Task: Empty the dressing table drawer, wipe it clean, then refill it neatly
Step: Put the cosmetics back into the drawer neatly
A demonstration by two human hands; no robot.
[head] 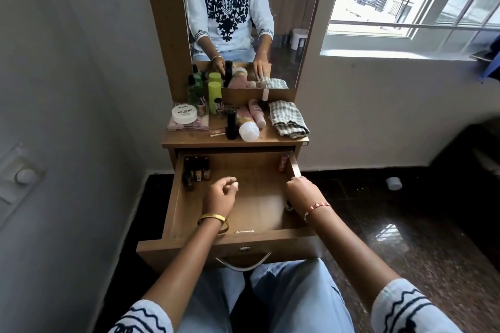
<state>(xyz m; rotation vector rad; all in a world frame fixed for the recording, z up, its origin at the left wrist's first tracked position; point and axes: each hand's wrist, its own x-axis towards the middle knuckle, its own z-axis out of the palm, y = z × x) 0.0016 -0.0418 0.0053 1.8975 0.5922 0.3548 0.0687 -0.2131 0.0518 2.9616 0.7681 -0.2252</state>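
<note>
While the drawer (251, 197) stands open at centre, the top (238, 139) above holds bottles (215, 96) and cloth (288, 119). Left hand (220, 194) loosely curled, empty; right hand (300, 192) clenched, contents unclear. Window (414, 0) upper right.

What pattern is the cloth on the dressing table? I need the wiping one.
The cloth is a green-and-white check, seen in the head view, folded at the tabletop's right end.
</note>
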